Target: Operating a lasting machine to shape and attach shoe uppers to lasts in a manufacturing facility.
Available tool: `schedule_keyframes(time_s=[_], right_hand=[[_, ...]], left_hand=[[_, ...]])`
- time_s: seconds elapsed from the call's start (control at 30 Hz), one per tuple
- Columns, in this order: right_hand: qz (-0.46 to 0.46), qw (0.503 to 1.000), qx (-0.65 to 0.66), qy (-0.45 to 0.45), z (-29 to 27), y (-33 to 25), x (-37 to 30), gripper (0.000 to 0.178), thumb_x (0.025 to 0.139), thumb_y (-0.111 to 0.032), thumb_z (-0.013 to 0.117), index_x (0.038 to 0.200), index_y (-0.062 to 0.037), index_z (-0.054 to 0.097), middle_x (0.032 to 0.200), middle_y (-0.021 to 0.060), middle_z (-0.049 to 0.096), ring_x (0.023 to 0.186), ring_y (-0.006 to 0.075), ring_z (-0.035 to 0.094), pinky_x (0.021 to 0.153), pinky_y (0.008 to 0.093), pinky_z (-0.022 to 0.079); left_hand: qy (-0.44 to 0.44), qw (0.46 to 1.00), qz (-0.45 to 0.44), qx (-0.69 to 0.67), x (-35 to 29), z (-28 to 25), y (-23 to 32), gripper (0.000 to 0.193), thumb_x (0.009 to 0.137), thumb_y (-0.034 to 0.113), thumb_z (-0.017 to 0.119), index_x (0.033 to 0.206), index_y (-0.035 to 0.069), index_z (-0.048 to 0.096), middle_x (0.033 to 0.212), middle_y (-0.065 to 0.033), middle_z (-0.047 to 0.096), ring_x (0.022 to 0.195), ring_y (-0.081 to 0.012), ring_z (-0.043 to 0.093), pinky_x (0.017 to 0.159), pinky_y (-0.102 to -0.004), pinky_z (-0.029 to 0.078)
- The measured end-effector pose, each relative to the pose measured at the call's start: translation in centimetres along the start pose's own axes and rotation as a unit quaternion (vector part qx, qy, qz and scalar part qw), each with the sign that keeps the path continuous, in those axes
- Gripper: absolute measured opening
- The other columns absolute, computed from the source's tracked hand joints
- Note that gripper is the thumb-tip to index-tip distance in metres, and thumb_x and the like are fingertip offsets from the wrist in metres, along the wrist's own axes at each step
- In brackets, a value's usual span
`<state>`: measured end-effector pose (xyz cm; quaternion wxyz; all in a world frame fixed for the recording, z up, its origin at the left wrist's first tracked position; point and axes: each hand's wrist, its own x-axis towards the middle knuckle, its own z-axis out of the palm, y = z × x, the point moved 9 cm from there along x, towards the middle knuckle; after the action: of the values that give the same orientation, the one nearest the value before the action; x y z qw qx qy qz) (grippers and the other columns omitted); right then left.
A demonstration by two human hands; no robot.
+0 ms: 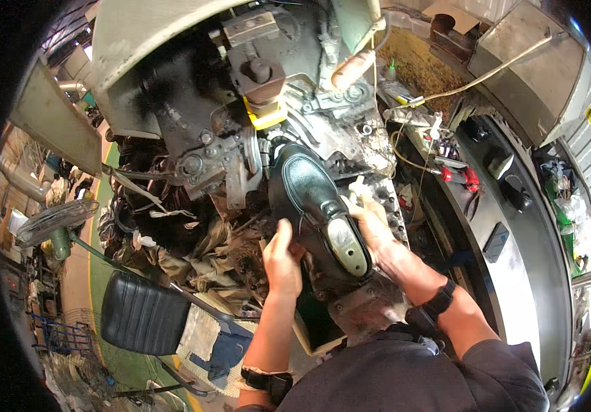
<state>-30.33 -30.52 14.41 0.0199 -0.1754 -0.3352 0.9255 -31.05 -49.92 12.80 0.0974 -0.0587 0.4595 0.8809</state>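
A black leather shoe point(307, 189) on a last lies toe-up against the greasy metal machine point(240, 130); its pale inner heel point(347, 244) faces me. My left hand point(282, 259) grips the shoe's left side near the heel. On the right side my right hand point(371, 223) holds the shoe, fingers curled over its edge, with a black watch on that wrist. The toe sits just below a yellow part point(266, 117) of the machine.
A black padded seat point(143, 312) is at lower left. Leather scraps point(199, 250) pile up under the machine. At right runs a dark metal bench point(515, 226) with tools and red-handled pliers point(457, 175). A fan point(53, 221) stands far left.
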Motion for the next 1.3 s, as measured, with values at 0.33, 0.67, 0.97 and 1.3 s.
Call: schedule_keyframes(time_s=[0.33, 0.67, 0.97, 1.3], right_hand=[[-0.06, 0.99, -0.125, 0.021, -1.9, 3.2, 9.6, 0.069, 0.09, -0.013, 0.078, 0.148, -0.0004, 0.043, 0.167, 0.0201, 0.003, 0.148, 0.0288, 0.029, 0.118, 0.0427, 0.036], [-0.103, 0.96, -0.25, 0.079, -1.8, 2.2, 9.6, 0.078, 0.09, -0.018, 0.077, 0.154, -0.0009, 0.038, 0.166, 0.0253, 0.014, 0.156, 0.0317, 0.0, 0.126, 0.0406, 0.018], [-0.185, 0.925, -0.314, 0.105, -2.9, 2.9, 11.0, 0.088, 0.083, -0.026, 0.084, 0.156, -0.0062, 0.04, 0.166, 0.0312, 0.005, 0.154, 0.039, 0.006, 0.125, 0.0436, 0.02], [-0.106, 0.977, -0.15, 0.107, -3.3, 3.8, 10.9, 0.094, 0.081, -0.027, 0.087, 0.157, -0.0076, 0.037, 0.17, 0.0181, -0.006, 0.153, 0.0315, 0.018, 0.12, 0.0466, 0.032]], left_hand=[[0.115, 0.986, -0.096, -0.069, 5.6, -0.3, -0.5, 0.025, 0.099, 0.025, 0.07, 0.11, 0.003, 0.071, 0.106, -0.0075, 0.073, 0.092, -0.019, 0.067, 0.084, -0.0346, 0.05], [0.145, 0.977, -0.12, -0.101, 7.0, -1.6, -2.9, 0.029, 0.1, 0.034, 0.065, 0.114, 0.009, 0.07, 0.11, -0.0046, 0.072, 0.099, -0.0204, 0.064, 0.092, -0.0361, 0.047], [0.21, 0.957, -0.035, -0.199, 8.8, -2.5, -5.7, 0.039, 0.101, 0.027, 0.066, 0.126, -0.003, 0.066, 0.126, -0.0111, 0.069, 0.111, -0.0246, 0.066, 0.099, -0.0391, 0.051], [0.159, 0.969, -0.046, -0.182, 9.4, -2.4, -6.0, 0.043, 0.107, 0.04, 0.052, 0.13, 0.006, 0.066, 0.129, -0.0084, 0.068, 0.118, -0.0259, 0.063, 0.105, -0.0391, 0.047]])
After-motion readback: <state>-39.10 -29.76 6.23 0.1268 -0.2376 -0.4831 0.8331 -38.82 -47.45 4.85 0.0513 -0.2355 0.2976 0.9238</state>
